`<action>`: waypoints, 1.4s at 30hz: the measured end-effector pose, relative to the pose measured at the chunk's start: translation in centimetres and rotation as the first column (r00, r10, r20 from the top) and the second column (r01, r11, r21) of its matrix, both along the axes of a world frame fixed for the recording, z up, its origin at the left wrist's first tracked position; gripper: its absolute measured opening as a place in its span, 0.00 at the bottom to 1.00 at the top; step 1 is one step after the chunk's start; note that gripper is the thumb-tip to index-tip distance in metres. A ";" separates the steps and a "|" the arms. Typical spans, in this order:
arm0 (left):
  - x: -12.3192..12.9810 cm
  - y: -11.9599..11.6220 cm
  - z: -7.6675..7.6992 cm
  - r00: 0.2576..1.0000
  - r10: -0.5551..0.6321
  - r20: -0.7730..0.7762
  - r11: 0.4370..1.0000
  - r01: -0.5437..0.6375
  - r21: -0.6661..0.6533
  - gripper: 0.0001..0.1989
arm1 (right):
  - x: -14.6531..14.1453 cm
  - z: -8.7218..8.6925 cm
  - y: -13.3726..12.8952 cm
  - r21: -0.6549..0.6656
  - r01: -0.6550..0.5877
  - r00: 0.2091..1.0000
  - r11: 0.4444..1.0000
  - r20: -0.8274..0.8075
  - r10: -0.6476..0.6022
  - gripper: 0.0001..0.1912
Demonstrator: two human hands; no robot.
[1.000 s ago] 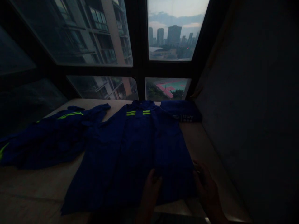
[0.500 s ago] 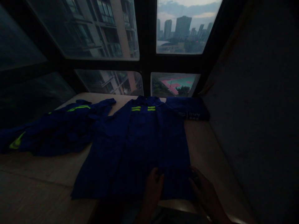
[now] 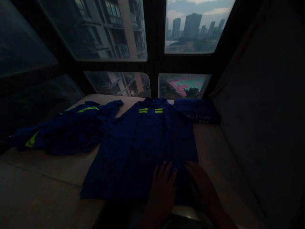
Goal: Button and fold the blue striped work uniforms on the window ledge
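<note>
A dark blue jacket (image 3: 147, 143) with yellow-green stripes on its chest lies spread out, collar toward the window. My left hand (image 3: 164, 181) rests on its lower right part with the fingers stretched and spread. Beside it, my right hand (image 3: 200, 181) lies over the jacket's right edge near the hem, fingers extended and holding nothing that I can see. The light is very dim, so folds in the cloth under both hands are hard to make out.
A crumpled blue garment (image 3: 69, 133) with yellow-green stripes lies to the left. Behind the jacket's right shoulder is a folded blue cloth item (image 3: 202, 109) with white lettering. The pale ledge (image 3: 43, 181) meets dark-framed windows (image 3: 154, 66) behind and a wall (image 3: 257, 121) at right.
Both hands have gone from bent, pinching fingers at the jacket's lower right to flat, outstretched fingers on it, slightly farther forward. The whole view has shifted a little.
</note>
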State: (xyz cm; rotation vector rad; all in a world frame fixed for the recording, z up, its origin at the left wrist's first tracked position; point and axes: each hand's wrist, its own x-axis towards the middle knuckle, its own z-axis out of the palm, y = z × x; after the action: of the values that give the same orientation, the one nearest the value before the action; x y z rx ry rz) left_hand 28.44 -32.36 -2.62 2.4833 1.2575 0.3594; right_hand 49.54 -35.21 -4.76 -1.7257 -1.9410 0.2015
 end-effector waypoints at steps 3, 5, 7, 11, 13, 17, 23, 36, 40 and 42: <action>0.2 -0.3 -1.6 0.998 -0.006 -0.059 0.996 0.001 -0.086 0.33 | -1.1 -1.7 1.5 -0.050 -0.044 0.992 0.998 0.119 0.049 0.25; 0.3 -0.6 -2.7 0.997 0.010 -0.083 0.994 -0.019 -0.108 0.34 | -1.3 -3.2 1.8 -0.083 -0.030 0.984 0.996 0.175 0.044 0.25; 0.3 -0.9 -3.5 0.996 0.019 -0.093 0.994 -0.029 -0.109 0.34 | -1.2 -4.5 1.8 -0.095 -0.030 0.979 0.995 0.199 0.048 0.26; 0.5 -1.1 -3.6 0.996 0.027 -0.089 0.992 -0.038 -0.118 0.34 | -0.7 -5.6 1.3 -0.079 -0.046 0.974 0.996 0.217 0.062 0.26; 0.6 -1.1 -3.3 0.996 0.030 -0.082 0.990 -0.041 -0.132 0.35 | -0.6 -5.6 1.2 -0.074 -0.047 0.972 0.996 0.227 0.063 0.26; 0.7 -1.1 -2.7 0.996 0.031 -0.084 0.980 -0.046 -0.192 0.35 | -0.4 -5.6 1.0 -0.077 -0.053 0.973 0.996 0.220 0.069 0.26; 1.0 -1.8 -3.5 0.996 0.036 -0.085 0.981 -0.052 -0.186 0.35 | 0.0 -5.7 0.0 -0.078 -0.047 0.990 0.996 0.129 0.057 0.24; 3.9 -3.4 -3.5 0.985 0.082 0.151 0.975 -0.047 -0.219 0.25 | 3.7 -2.5 -0.9 -0.352 0.286 0.600 0.891 -0.660 -0.453 0.28; 6.8 -4.1 -3.8 0.977 0.139 0.164 0.916 -0.064 -0.396 0.26 | 4.6 -3.0 -1.0 -0.456 0.175 0.406 0.873 -0.774 -0.486 0.32; 8.1 -4.3 -3.8 0.981 0.158 0.112 0.869 -0.084 -0.488 0.29 | 5.0 -3.2 -1.2 -0.494 0.168 0.386 0.853 -0.763 -0.518 0.30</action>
State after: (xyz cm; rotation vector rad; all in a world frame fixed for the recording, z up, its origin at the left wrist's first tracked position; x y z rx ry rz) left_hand 36.50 -36.68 -6.44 1.9262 1.2624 0.2199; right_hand 54.54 -36.40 -7.93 -1.6477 -0.7342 1.1046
